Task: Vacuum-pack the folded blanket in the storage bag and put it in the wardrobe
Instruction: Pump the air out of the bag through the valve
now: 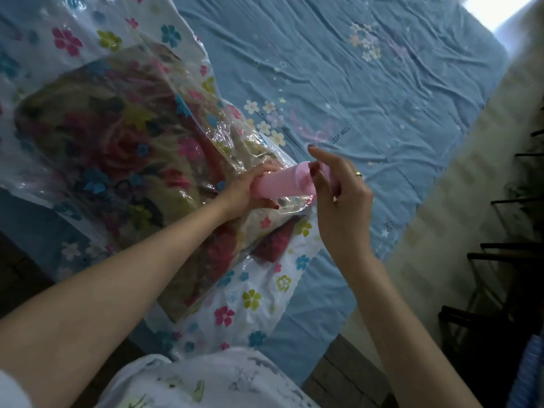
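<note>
A clear storage bag (244, 307) printed with coloured flowers lies on the bed, and the folded floral blanket (112, 148) fills it. A pink hand pump (282, 184) stands on the bag near its right side. My left hand (247, 189) grips the pump's barrel low down, against the bag. My right hand (335, 189) is at the pump's top end, thumb and a finger pinching it while the index finger points up. Whatever the pump's base sits on is hidden under my left hand.
The bed carries a wrinkled blue sheet (368, 83) with small flower prints. A pale strip runs along the bed's right edge (459, 201). A dark metal rack (506, 260) stands at the right. Wooden floor (341, 375) shows at the bottom.
</note>
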